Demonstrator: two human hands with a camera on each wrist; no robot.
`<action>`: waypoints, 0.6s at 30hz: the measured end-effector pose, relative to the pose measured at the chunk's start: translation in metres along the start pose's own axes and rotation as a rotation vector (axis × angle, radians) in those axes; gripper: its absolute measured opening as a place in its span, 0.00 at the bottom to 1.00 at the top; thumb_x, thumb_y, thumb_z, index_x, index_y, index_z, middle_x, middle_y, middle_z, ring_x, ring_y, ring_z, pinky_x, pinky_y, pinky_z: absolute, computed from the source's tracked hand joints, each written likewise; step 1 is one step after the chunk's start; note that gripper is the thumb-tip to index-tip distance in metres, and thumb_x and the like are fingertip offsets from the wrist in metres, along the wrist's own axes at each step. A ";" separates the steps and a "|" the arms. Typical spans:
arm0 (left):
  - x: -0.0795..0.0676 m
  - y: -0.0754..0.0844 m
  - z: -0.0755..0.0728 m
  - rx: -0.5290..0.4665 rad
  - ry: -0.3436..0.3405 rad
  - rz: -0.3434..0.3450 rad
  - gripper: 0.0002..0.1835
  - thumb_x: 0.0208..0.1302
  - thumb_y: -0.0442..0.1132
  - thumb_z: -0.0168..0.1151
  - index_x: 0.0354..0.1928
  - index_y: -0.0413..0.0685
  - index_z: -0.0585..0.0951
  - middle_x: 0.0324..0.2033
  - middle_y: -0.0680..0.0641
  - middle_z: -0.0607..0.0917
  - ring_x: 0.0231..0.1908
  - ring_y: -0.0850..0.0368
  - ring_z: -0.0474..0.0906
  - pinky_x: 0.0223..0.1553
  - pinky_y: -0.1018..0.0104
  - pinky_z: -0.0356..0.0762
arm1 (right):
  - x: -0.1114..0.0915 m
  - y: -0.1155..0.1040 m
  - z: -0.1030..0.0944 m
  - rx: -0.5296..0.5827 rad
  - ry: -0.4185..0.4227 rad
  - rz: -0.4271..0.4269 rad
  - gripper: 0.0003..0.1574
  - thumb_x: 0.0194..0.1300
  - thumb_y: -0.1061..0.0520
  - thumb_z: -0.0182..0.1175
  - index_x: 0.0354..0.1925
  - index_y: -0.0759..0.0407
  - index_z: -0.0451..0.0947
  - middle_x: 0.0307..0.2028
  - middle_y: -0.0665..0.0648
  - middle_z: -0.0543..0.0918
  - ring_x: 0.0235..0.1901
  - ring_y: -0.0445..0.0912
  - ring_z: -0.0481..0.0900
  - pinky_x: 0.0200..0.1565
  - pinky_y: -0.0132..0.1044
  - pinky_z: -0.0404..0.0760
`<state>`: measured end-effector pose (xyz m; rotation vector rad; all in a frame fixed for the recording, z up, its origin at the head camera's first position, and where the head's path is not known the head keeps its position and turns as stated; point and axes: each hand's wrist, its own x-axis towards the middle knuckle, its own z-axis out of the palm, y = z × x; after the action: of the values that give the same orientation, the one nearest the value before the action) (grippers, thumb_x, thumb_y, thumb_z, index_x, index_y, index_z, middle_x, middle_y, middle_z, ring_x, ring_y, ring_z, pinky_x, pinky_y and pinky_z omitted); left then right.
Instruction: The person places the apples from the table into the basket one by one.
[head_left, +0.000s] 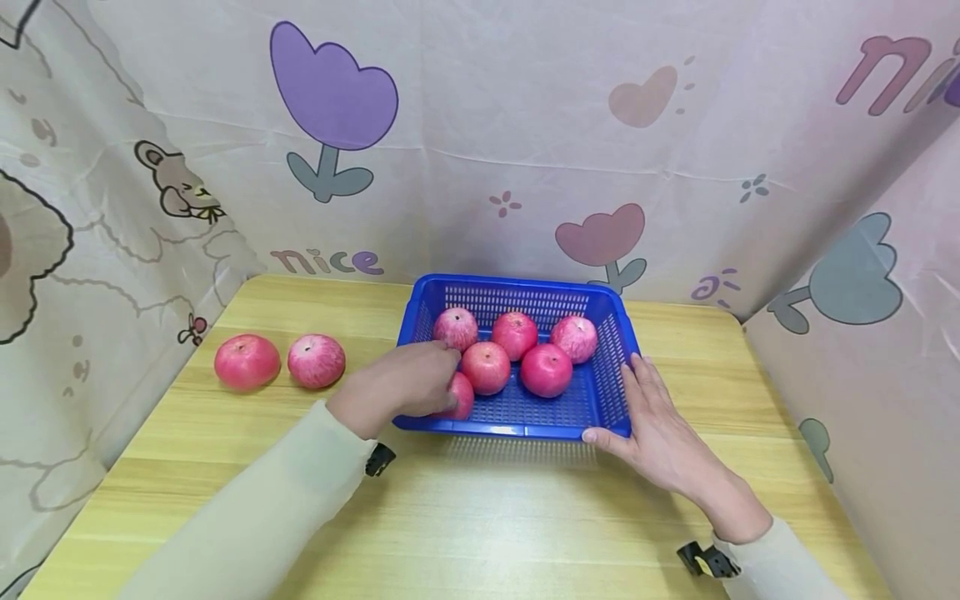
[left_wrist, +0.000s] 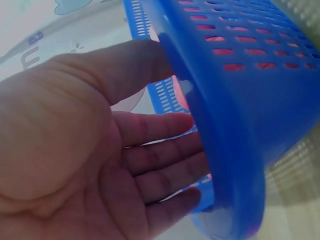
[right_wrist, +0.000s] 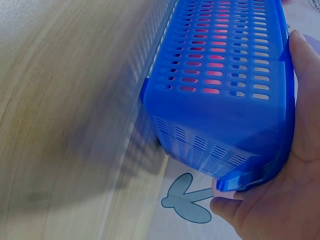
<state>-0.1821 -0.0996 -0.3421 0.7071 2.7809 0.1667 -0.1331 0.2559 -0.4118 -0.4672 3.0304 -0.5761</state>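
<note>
In the head view my left hand (head_left: 412, 379) reaches over the front left corner of a blue plastic basket (head_left: 517, 431). Its thumb and fingers are around a red apple (head_left: 462, 398) low in that corner, partly covered by the hand. The left wrist view shows the left hand's fingers (left_wrist: 165, 165) passing behind the basket rim (left_wrist: 200, 110). My right hand (head_left: 663, 433) rests at the front right corner, thumb on the front rim and straight fingers along the right side. Several more apples (head_left: 547, 370) sit inside the basket.
Two apples, one red (head_left: 247, 362) and one streaked pink (head_left: 317, 361), lie on the wooden table (head_left: 525, 525) left of the basket. A printed curtain (head_left: 480, 100) hangs behind the table and along both sides. The basket stands near the table's back edge.
</note>
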 end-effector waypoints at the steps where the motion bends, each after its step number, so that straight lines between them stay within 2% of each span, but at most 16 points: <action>1: -0.001 0.000 0.000 -0.010 0.017 0.002 0.27 0.68 0.44 0.67 0.64 0.35 0.79 0.59 0.38 0.84 0.58 0.44 0.81 0.70 0.48 0.75 | 0.000 0.000 0.000 -0.001 0.000 0.000 0.75 0.67 0.24 0.62 0.83 0.70 0.39 0.84 0.71 0.38 0.83 0.68 0.36 0.75 0.74 0.55; 10: -0.010 -0.009 0.003 -0.052 0.177 0.037 0.25 0.72 0.45 0.67 0.65 0.39 0.80 0.61 0.39 0.84 0.62 0.43 0.80 0.71 0.47 0.74 | -0.002 0.000 0.001 -0.006 0.008 -0.002 0.75 0.67 0.24 0.63 0.83 0.71 0.41 0.84 0.71 0.39 0.83 0.68 0.37 0.74 0.74 0.56; 14: -0.015 -0.016 0.002 -0.074 0.230 0.015 0.28 0.72 0.47 0.66 0.68 0.39 0.79 0.62 0.40 0.83 0.63 0.43 0.79 0.70 0.46 0.76 | -0.002 0.000 0.001 -0.006 0.008 -0.003 0.75 0.67 0.24 0.63 0.83 0.71 0.41 0.84 0.72 0.39 0.83 0.69 0.37 0.74 0.74 0.56; 18: -0.023 -0.025 0.002 -0.102 0.272 -0.024 0.30 0.74 0.46 0.64 0.72 0.39 0.75 0.67 0.39 0.79 0.69 0.41 0.75 0.72 0.44 0.73 | -0.001 -0.001 0.001 -0.004 0.013 -0.009 0.75 0.67 0.25 0.64 0.83 0.72 0.41 0.84 0.72 0.39 0.83 0.69 0.38 0.75 0.73 0.56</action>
<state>-0.1730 -0.1326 -0.3426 0.6698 3.0084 0.4268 -0.1318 0.2554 -0.4126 -0.4792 3.0441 -0.5766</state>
